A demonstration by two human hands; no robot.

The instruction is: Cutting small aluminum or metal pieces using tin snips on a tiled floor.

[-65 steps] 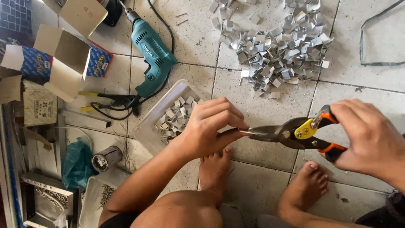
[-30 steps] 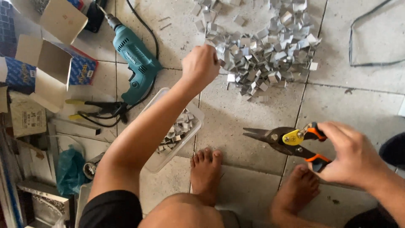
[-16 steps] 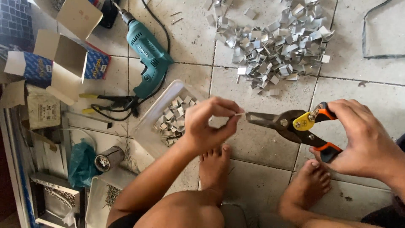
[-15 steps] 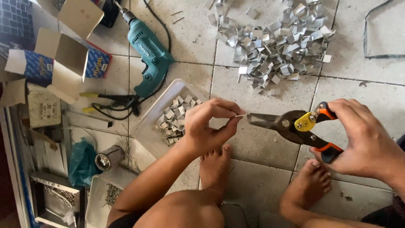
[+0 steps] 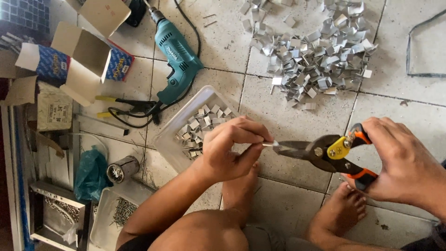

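- Silvery small metal piece (image 5: pixel 268 144) pinched between my left hand (image 5: pixel 230 148) thumb and forefinger, tips clamped tight on it; only a sliver sticks out to the right of the fingertips.
- Piece's long axis looks roughly level, pointing right, straight at the nose of the tin snips (image 5: pixel 325 153); too small to tell its exact shape.
- My right hand (image 5: pixel 404 162) is wrapped around the orange-and-black handles of the snips, fingers closed on the grips; blades point left toward the piece.
- Key relation: blade tips sit at the exposed end of the piece, touching or just about; I can't tell whether the piece is already between the blades. Blades look nearly together.
- Left hand is the one on the piece; right hand is well apart from it, reaching it only through the tool.
- Both hands held above the tiled floor (image 5: pixel 297 195), over my bare feet.
- Just beside my left hand, to its left: clear plastic tray (image 5: pixel 169 139) holding a small lot of bent metal clips.
- Further up, well apart: big loose pile of metal pieces (image 5: pixel 316 51) on the tiles.
- Teal electric drill (image 5: pixel 176 58) lies above the tray, cord trailing; opened cardboard box (image 5: pixel 79 60) at far left.
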